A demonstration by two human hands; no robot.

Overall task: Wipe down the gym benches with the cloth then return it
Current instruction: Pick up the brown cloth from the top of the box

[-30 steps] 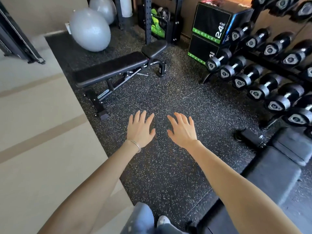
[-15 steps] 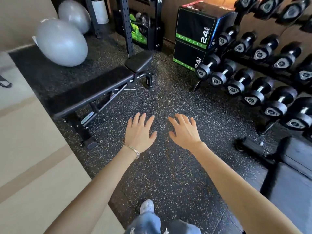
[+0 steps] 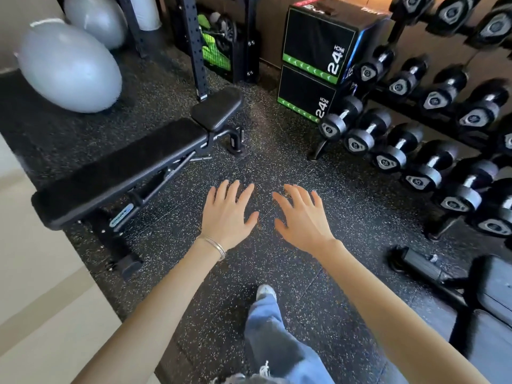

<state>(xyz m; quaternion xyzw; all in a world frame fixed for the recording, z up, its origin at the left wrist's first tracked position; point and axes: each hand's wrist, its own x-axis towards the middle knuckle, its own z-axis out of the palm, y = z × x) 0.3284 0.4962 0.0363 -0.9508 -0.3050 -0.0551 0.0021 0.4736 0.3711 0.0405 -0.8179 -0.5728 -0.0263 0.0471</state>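
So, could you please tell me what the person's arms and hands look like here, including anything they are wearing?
Both arms are bare to the edge of the picture, with no sleeves or gloves in view. The left hand has a thin silver-coloured bracelet at the wrist, seemingly two or three slim bands together. The right hand and its wrist carry nothing. No rings are visible on either hand.

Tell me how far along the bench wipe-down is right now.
Nothing looks done. Both hands are empty and spread open over the speckled floor: left hand, right hand. No cloth is in view, so finding one comes first. The black bench on the left and the second bench at the right edge are both untouched. Whether either was wiped can't be told. Still left: fetch cloth, wipe both, return it.
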